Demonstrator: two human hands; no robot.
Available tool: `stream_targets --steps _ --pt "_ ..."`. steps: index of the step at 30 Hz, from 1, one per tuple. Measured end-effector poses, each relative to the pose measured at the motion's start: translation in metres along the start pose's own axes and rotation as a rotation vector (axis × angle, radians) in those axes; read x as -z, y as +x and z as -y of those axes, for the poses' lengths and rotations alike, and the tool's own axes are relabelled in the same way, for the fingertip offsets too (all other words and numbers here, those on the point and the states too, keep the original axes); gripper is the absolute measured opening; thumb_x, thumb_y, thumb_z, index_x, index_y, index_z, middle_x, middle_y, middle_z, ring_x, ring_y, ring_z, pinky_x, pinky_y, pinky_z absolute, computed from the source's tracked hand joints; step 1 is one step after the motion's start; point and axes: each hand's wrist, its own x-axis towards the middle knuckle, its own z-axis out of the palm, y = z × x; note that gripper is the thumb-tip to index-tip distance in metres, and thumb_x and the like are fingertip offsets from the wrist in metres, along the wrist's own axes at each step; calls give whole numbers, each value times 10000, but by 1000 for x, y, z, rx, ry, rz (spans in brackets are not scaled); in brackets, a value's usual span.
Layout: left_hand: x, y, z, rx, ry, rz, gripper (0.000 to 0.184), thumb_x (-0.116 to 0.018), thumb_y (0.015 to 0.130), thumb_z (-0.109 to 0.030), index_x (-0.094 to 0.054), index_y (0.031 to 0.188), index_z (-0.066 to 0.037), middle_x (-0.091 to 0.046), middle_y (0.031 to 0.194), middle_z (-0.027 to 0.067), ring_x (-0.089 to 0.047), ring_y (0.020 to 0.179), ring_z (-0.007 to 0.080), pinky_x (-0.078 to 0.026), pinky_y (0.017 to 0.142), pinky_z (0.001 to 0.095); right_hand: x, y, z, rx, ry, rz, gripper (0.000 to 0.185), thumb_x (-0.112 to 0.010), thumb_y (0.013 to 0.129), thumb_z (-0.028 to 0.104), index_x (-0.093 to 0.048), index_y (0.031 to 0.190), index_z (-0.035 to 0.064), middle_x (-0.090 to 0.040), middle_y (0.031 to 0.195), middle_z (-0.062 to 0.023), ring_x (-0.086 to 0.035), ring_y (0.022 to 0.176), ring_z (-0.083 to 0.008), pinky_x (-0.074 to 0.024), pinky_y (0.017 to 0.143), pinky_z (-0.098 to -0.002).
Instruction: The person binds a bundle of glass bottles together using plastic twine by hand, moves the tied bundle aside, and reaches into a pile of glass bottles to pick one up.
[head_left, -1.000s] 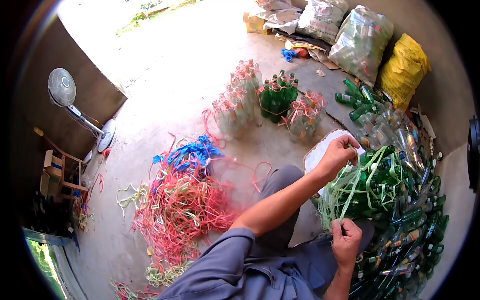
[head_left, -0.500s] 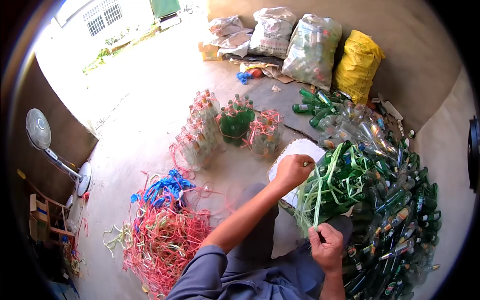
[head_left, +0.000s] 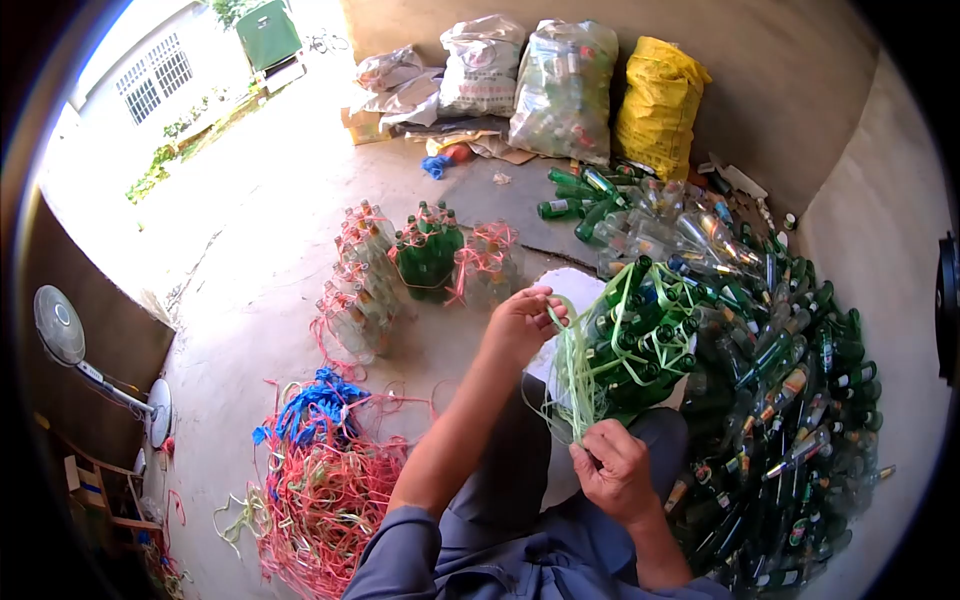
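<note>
A bundle of green glass bottles [head_left: 628,385] rests tilted before my knees, necks up, with pale green plastic string [head_left: 574,385] looped around the necks. My left hand [head_left: 530,318] is closed at the bundle's left side, pinching a strand of that string. Below the hanging strands, my right hand [head_left: 615,470] is closed with thumb and fingers together at their lower ends. Part of a white board [head_left: 572,285] shows under and behind the bundle.
Loose bottles [head_left: 790,420] are heaped on the right. Tangled red string [head_left: 325,500] with blue strips lies left. Tied bottle bundles [head_left: 428,255] stand ahead. Filled sacks [head_left: 565,95] line the wall. A fan [head_left: 62,325] stands far left.
My left hand has moved left and slightly up, away from the bottle necks, drawing string along. My right hand has shifted a little left. The whole view has turned slightly right.
</note>
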Motion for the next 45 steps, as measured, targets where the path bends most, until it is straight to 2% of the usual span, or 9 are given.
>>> stream_targets --steps 3,8,11,16,22,28,37,40,45 --pt "6 2 1 2 -85 -29 230 -558 899 28 -542 1127 48 -596 922 145 -596 805 241 -530 764 368 4 6 3 74 2 -72 137 -756 753 30 -622 783 17 -647 965 -104 -621 654 -252 -506 596 -371" --pt "14 8 8 54 -15 -58 190 -534 949 21 -552 1138 29 -612 875 135 -555 696 180 -488 688 302 12 16 7 132 -1 12 131 -746 749 62 -624 718 27 -651 1222 -130 -581 1091 -318 -495 930 -409" --pt "21 17 15 83 7 -37 177 -526 964 4 -543 1139 23 -605 865 132 -516 665 156 -455 617 262 6 23 0 201 206 64 124 -730 770 51 -619 721 26 -669 1183 -120 -592 1087 -333 -475 970 -441" --pt "21 34 19 174 43 -33 165 -537 977 -29 -558 1140 -39 -588 803 95 -425 585 103 -340 483 224 -23 34 -5 290 427 0 110 -688 868 28 -595 807 25 -639 822 -98 -645 768 -301 -534 781 -410" --pt "1 28 27 172 89 -74 157 -550 965 -40 -582 1110 -91 -504 706 19 -346 514 84 -256 447 230 -29 33 -9 68 628 85 185 -656 942 102 -568 805 14 -526 713 -93 -535 649 -269 -435 616 -356" --pt "9 31 28 128 134 -3 105 -637 916 -122 -624 1021 -131 -310 597 -82 -266 480 63 -219 444 239 -28 24 -14 -160 856 40 238 -620 994 151 -563 811 9 -486 695 -39 -469 643 -131 -407 604 -295" --pt "3 36 30 76 295 -159 142 -587 883 -48 -636 992 -126 -320 572 -90 -265 448 64 -209 425 243 -22 5 -15 -224 664 -22 189 -600 971 70 -578 791 13 -551 712 -18 -513 654 -110 -418 612 -257" --pt "2 36 31 37 289 -249 139 -586 885 -49 -638 989 -126 -340 569 -85 -268 445 66 -213 422 247 -19 -3 -12 -378 791 -83 194 -597 971 63 -571 787 6 -625 818 -45 -528 685 -119 -423 621 -262" --pt "34 41 21 -21 248 -264 91 -596 893 -59 -655 953 -95 -436 620 -49 -373 484 89 -298 440 255 -7 -23 -7 -166 405 -229 157 -620 939 -3 -560 795 -22 -590 1228 -173 -614 947 -182 -503 820 -297"
